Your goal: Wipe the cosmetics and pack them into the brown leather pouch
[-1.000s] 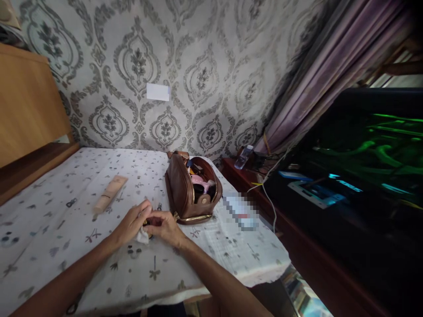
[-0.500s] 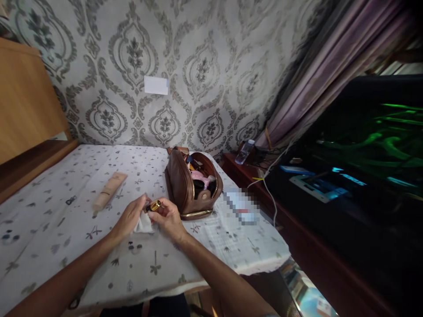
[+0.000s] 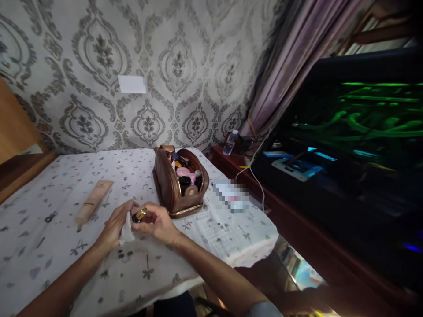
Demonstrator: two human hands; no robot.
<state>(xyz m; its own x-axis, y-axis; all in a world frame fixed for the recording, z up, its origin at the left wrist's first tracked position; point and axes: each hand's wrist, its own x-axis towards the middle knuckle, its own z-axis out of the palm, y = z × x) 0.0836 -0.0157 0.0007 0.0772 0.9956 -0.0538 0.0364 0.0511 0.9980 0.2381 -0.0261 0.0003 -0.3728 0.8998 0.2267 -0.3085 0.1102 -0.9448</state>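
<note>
Between the fingers of my right hand [image 3: 157, 222] is a small gold-and-dark cosmetic tube [image 3: 141, 215], looking like a lipstick. My left hand [image 3: 114, 224] is closed on a crumpled white tissue [image 3: 127, 232], which sits against the tube's left side. Both hands are close together above the table's front part. A brown makeup bag [image 3: 170, 187] stands just beyond my right hand, its zipped top open, with a pink item [image 3: 186, 174] and other cosmetics inside. To the left of my hands lies a beige squeeze tube [image 3: 94, 202].
A white patterned cloth [image 3: 211, 246] covers the table. A pixelated flat item [image 3: 231, 196] lies right of the bag. Beyond the right edge are a clear bottle [image 3: 230, 143], a white cable [image 3: 259, 180] and a dark computer case [image 3: 363, 132] with green lights. A wooden cabinet [image 3: 20, 127] borders the left.
The camera view has swung to the right, so everything appears shifted left. My hands stay together with the tube and tissue; the tube's gold end now faces more upward.
</note>
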